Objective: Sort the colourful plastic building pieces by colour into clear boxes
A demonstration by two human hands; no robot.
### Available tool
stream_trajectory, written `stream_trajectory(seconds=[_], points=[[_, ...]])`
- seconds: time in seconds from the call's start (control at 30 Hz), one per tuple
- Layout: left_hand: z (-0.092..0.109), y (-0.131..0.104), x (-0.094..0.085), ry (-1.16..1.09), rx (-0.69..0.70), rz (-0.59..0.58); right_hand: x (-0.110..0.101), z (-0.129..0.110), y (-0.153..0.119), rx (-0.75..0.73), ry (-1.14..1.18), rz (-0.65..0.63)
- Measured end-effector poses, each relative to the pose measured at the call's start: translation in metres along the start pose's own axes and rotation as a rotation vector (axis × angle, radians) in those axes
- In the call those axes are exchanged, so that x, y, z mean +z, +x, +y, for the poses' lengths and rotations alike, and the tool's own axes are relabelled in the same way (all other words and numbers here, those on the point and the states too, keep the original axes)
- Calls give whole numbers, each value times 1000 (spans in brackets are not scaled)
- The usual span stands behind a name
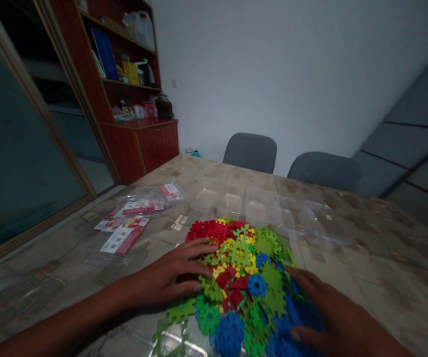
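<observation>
A heap of flat plastic interlocking pieces (241, 270) in red, yellow, green and blue lies on the table in front of me. My left hand (169, 275) rests flat against the heap's left side, fingers spread and touching red and green pieces. On the right lower part of the heap lies my right hand (327, 317), palm down over blue pieces. Neither hand grips a piece.
Several clear plastic trays (258, 206) stand behind the heap. Clear bags with red and white cards (130, 225) lie to the left. The table (385, 248) has a patterned cover. Two grey chairs (251, 151) stand at its far side, a wooden shelf unit (124, 84) at left.
</observation>
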State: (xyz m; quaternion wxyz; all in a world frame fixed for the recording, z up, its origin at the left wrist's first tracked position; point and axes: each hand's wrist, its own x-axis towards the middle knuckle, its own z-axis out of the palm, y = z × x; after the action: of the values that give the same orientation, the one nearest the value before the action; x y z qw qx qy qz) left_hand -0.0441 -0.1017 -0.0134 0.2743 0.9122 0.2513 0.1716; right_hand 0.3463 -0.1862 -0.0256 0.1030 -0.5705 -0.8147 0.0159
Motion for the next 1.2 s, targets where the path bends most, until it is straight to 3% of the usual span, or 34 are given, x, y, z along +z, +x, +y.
stream_trajectory(seconds=[0.13, 0.23, 0.37, 0.47, 0.53, 0.67, 0.77, 0.87, 1.03, 1.1, 1.2], points=[[7, 0, -3, 66, 43, -174, 11, -11, -8, -107, -64, -63], [6, -1, 3, 123, 102, -205, 24, -30, 6, -147, -21, -21], [1, -1, 11, 109, 85, -41, 31, -50, 35, -179, 172, 69], [-5, 0, 14, 96, 30, 95, 24, -54, 51, -104, 283, 189], [-9, 0, 15, 110, 12, 127, 13, -49, 55, -63, 320, 204], [-18, -1, 17, 167, 2, 215, -11, -24, 41, 47, 297, 39], [-16, -3, 16, 186, 12, 277, -24, -12, 16, 162, 229, -169], [-7, -5, 12, 188, 85, 172, -27, -18, -4, 224, 160, -347], [6, -8, 14, 246, 220, -148, -8, -42, -2, 152, 120, -344], [4, -8, 19, 264, 234, -174, 0, -48, 10, 135, 158, -325], [-3, -6, 27, 251, 231, -85, 7, -54, 30, 67, 286, -236]])
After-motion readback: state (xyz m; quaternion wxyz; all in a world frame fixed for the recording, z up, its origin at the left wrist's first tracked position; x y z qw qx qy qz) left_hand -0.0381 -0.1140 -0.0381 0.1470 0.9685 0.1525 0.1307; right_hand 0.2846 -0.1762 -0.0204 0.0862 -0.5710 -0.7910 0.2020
